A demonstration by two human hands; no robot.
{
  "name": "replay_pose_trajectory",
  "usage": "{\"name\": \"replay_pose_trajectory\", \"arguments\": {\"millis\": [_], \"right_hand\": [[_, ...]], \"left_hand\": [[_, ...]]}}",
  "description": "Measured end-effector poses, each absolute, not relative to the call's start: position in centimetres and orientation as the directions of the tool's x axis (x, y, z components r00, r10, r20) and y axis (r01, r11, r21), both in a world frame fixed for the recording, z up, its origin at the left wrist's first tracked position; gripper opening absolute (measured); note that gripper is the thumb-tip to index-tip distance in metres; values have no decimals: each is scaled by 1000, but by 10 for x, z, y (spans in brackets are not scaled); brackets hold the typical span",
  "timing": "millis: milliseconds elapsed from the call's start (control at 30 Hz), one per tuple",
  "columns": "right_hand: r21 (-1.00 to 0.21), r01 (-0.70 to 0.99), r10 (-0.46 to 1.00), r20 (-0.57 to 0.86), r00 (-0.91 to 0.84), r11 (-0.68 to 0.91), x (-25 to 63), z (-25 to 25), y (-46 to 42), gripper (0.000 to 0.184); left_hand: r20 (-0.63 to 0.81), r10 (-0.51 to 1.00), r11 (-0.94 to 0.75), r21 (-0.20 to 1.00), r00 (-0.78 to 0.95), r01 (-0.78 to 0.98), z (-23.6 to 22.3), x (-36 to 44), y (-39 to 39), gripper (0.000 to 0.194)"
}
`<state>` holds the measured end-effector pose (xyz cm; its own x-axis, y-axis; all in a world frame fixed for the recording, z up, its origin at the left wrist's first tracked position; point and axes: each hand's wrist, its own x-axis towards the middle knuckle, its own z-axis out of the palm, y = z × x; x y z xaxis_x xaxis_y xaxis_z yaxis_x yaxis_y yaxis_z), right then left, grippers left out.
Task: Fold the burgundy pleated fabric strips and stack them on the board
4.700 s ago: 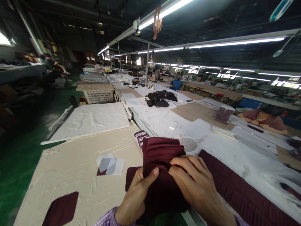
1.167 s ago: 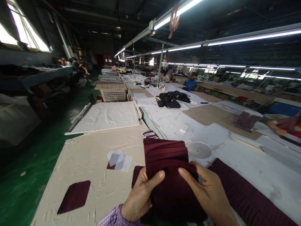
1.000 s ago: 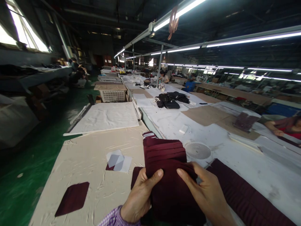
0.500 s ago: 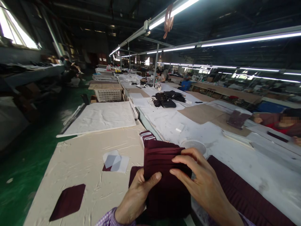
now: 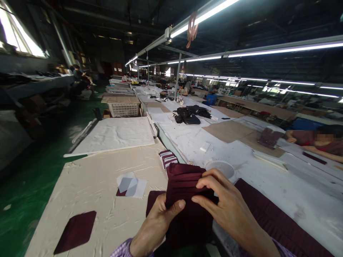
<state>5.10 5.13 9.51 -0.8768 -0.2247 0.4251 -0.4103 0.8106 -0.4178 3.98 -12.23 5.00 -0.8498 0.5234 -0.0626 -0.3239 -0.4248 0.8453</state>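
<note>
Both my hands hold a thick stack of maroon fabric pieces [image 5: 187, 210] upright in front of me. My left hand [image 5: 158, 223] is closed round its left side, the thumb lying across the near face. At the upper right, my right hand [image 5: 227, 203] bends its thumb and fingers onto the layered top edges; its fingertips touch the folds. Behind the stack, maroon and white striped pieces [image 5: 167, 157] lie on the cream-covered table [image 5: 107, 214]. A maroon pocket-shaped piece [image 5: 76, 230] rests at the left, with white and grey pieces [image 5: 131, 185] farther back.
A long pleated maroon strip [image 5: 276, 217] lies on the white table [image 5: 294, 192] to the right. A round white fan-like grille [image 5: 219, 167] stands behind my right hand. Farther off are black garments [image 5: 191, 114], a plastic crate [image 5: 124, 109] and a co-worker [image 5: 308, 141] at right.
The stack's top edge has sunk slightly and its layers look more fanned out. My hands keep about the same grip. The co-worker's arm at right now stretches along the table.
</note>
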Motion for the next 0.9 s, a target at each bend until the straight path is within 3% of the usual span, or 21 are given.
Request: {"name": "replay_pose_trajectory", "arguments": {"millis": [267,633,900], "right_hand": [[-415,-419,-223,443,-869,808,52,90,54,23],[-495,-378,-225,342,-912,782,49,91,52,29],[-481,-447,-257,411,-875,754,51,90,52,26]], "left_hand": [[-68,511,-474,809,-857,-347,44,43,-120,28],[-43,501,-441,846,-864,-298,27,41,-121,27],[-43,500,-436,850,-865,-295,28,39,-121,27]]}}
